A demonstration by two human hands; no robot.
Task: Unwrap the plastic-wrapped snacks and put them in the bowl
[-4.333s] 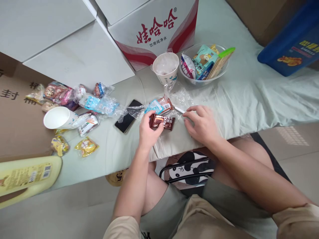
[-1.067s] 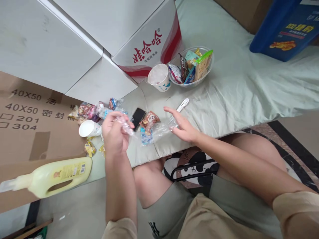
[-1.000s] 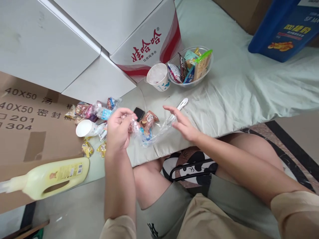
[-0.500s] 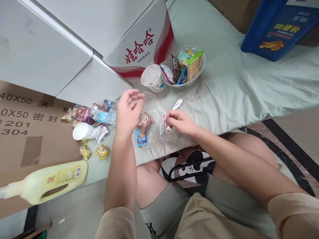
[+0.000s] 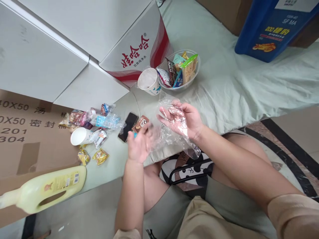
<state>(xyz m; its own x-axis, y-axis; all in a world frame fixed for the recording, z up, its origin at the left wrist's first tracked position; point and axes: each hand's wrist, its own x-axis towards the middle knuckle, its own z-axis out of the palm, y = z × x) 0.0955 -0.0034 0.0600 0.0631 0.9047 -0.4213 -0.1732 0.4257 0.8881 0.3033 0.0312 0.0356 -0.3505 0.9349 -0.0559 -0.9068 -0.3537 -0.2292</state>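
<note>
My right hand [image 5: 185, 120] is turned palm up over the bed's front edge, fingers stretched out, with a crumpled clear plastic bag [image 5: 174, 131] draped across it and hanging toward my knee. My left hand [image 5: 138, 146] is just left of the bag at its edge; its fingers are smeared by motion. A brown snack packet [image 5: 141, 122] and a black phone [image 5: 128, 121] lie on the sheet right behind my left hand.
A paper cup [image 5: 148, 81] and a clear bowl [image 5: 196, 73] of snack packets stand by a white carton with red characters [image 5: 134, 54]. Loose snacks [image 5: 92, 117], a tipped cup [image 5: 78, 136] and a yellow bottle [image 5: 47, 190] lie left. A blue box [image 5: 269, 30] is at far right.
The right hand turned palm up and lifted the plastic bag off the sheet. The left hand dropped from above the packets to the bag's left edge. The dark cocoa packet now stands in the bowl.
</note>
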